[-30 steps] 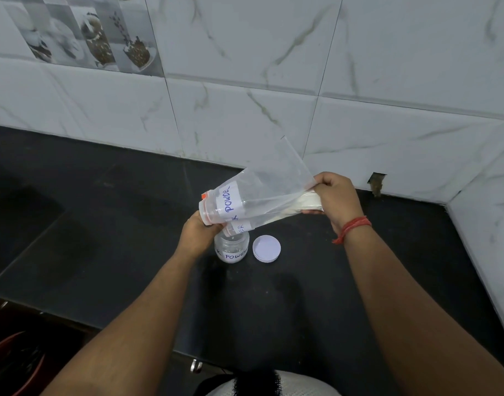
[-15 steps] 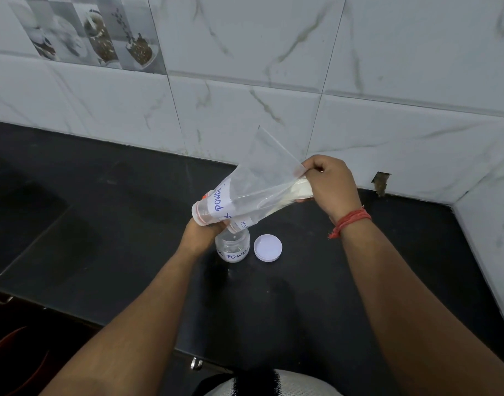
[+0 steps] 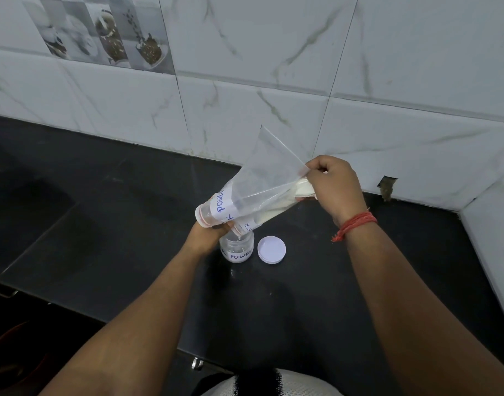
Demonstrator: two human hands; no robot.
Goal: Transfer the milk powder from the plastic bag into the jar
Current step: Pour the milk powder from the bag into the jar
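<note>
Item: bag (image 3: pixel 262 184), clear plastic, labelled, held aloft between our two hands. Its long axis slopes from upper right down to lower left, mouth end lowest.

Left hand (image 3: pixel 209 234): closed round the gathered mouth of the bag, directly above and touching the jar (image 3: pixel 237 248). This is the hand nearer the jar.

Right hand (image 3: pixel 335 185): fingers pinched shut on the bag's closed end, raised, up and to the right of the left hand, well apart from the jar.

Powder (image 3: pixel 276 208): a white streak along the bag's lower fold, most of it lying near the right hand; a thin trickle seems to hang at the mouth.

Jar: open, upright on the counter (image 3: pixel 102 224), just under the left hand; a little powder sits in its bottom.

Lid (image 3: pixel 271 249): lying flat just right of the jar, below the right hand.

Our judgement: pouring is under way, and most remains. The next move turns on steepening that slope, right hand higher, while the left keeps the mouth over the jar's opening.
</note>
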